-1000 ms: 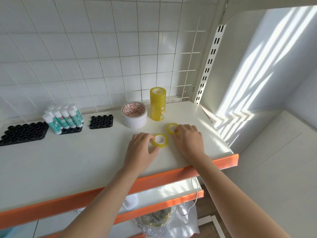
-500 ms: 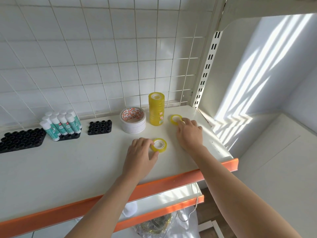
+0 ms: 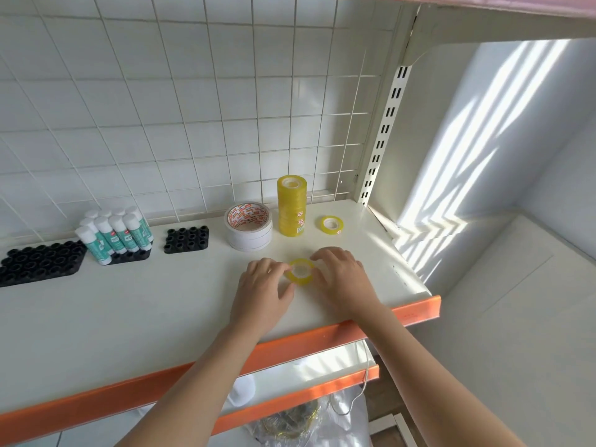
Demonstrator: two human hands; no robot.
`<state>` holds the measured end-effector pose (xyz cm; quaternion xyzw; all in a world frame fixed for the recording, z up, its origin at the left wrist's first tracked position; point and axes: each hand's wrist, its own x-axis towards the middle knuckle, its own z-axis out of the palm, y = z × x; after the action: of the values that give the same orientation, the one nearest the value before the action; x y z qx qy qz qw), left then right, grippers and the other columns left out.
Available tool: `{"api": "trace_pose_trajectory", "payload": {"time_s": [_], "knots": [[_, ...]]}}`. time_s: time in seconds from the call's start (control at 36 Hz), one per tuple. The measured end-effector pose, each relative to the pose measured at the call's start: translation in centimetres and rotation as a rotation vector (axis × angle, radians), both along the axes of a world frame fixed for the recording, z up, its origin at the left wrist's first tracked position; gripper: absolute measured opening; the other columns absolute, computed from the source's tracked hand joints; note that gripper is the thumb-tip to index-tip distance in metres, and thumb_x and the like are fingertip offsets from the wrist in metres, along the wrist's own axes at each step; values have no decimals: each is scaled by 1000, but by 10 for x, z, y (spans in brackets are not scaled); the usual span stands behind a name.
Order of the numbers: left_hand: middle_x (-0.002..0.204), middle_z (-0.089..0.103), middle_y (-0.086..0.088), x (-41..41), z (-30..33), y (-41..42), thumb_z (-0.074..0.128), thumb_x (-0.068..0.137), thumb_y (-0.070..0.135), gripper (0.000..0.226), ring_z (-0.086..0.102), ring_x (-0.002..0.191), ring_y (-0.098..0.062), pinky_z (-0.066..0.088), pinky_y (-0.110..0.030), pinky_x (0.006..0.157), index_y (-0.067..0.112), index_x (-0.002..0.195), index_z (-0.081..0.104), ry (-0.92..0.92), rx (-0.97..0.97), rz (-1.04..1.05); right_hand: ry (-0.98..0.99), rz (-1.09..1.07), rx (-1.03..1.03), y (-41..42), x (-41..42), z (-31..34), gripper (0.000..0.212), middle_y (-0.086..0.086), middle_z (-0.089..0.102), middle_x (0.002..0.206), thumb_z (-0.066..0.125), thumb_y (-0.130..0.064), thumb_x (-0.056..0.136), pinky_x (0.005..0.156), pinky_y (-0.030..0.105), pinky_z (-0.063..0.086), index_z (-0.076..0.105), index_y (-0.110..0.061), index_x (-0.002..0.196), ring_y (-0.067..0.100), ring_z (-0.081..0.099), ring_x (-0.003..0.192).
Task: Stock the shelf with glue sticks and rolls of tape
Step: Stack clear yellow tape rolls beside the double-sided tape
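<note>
Far left of the shelf (image 3: 129,317) there's a big black holder tray (image 3: 38,264), then a bunch of glue sticks (image 3: 116,233) standing upright in another black holder, and a small black holder (image 3: 186,239) beside that. Next come the wide white tape rolls (image 3: 248,225), stacked, with a tall yellow tape stack (image 3: 291,205) just right of them near the wire grid back. In front, the left hand (image 3: 263,293) and right hand (image 3: 342,279) both pinch one small yellow tape roll (image 3: 301,271) lying flat on the shelf, fingers curled round its rim from either side. A loose yellow roll (image 3: 332,225) sits flat further back, right of the stack.
</note>
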<state>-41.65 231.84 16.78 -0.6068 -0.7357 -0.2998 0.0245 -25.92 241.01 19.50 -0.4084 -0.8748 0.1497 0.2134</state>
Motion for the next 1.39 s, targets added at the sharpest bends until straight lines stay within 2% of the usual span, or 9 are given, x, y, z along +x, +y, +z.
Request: {"api": "trace_pose_trajectory", "payload": {"time_s": [0.11, 0.22, 0.39, 0.61, 0.72, 0.83, 1.0, 1.17, 1.39], "knots": [[96, 60, -2, 0, 3, -1, 68, 78, 27, 30, 56, 94, -30, 47, -40, 80, 23, 108, 68, -11, -30, -14, -11, 105, 9, -6, 4, 0, 29, -6, 59, 124, 66, -37, 86, 90, 38, 38, 63, -22, 110, 25, 52, 114], [101, 61, 2, 2, 6, -2, 57, 83, 31, 32, 54, 99, -25, 44, -40, 82, 28, 113, 68, 0, -65, -46, -4, 61, 50, -3, -1, -3, 30, -7, 63, 119, 71, -46, 82, 88, 37, 37, 67, -23, 99, 24, 54, 111], [109, 63, 1, 3, 8, -2, 64, 86, 24, 28, 53, 105, -28, 42, -42, 86, 19, 114, 62, -5, -103, -44, 80, -9, 8, 11, 2, -4, 19, 7, 65, 111, 76, -23, 78, 87, 34, 42, 69, -9, 88, 33, 55, 106], [95, 60, 6, 2, 0, 1, 51, 80, 29, 19, 56, 93, -23, 44, -39, 77, 21, 90, 64, 7, -30, -24, 198, -149, 21, 63, 2, 14, 17, 14, 60, 122, 72, -15, 85, 88, 26, 35, 68, -3, 97, 33, 51, 115], [92, 60, 7, 0, -2, 2, 39, 79, 38, 30, 56, 90, -22, 45, -37, 75, 22, 87, 64, 15, 2, -34, 161, -135, 0, 84, -7, 12, 13, 12, 61, 113, 68, -15, 87, 82, 29, 37, 66, -6, 96, 33, 54, 105], [93, 59, 8, 0, -3, 3, 41, 79, 37, 27, 55, 92, -21, 44, -37, 76, 23, 87, 63, 11, -9, -28, 109, -123, 1, 91, -12, 5, 13, 13, 59, 116, 66, -13, 88, 82, 26, 33, 65, -5, 98, 32, 48, 109], [93, 59, 9, 0, -4, 3, 40, 79, 37, 28, 55, 92, -20, 45, -37, 75, 23, 88, 63, 9, -13, -29, 52, -173, -6, 96, -17, -2, 18, 12, 59, 122, 61, -20, 92, 90, 39, 42, 62, -9, 107, 35, 49, 111], [94, 59, 9, 0, -5, 4, 54, 78, 29, 14, 55, 92, -20, 44, -37, 76, 24, 87, 62, -3, -18, -19, 37, -204, -24, 99, -18, -3, 24, 7, 61, 116, 62, -29, 89, 90, 38, 40, 57, -17, 109, 29, 51, 108], [93, 58, 9, 0, -4, 3, 52, 78, 29, 15, 56, 92, -20, 45, -37, 75, 24, 87, 62, 8, 0, -27, 57, -220, -84, 107, -17, -1, 28, 6, 61, 107, 65, -33, 86, 90, 38, 38, 57, -17, 107, 28, 49, 107]]}}
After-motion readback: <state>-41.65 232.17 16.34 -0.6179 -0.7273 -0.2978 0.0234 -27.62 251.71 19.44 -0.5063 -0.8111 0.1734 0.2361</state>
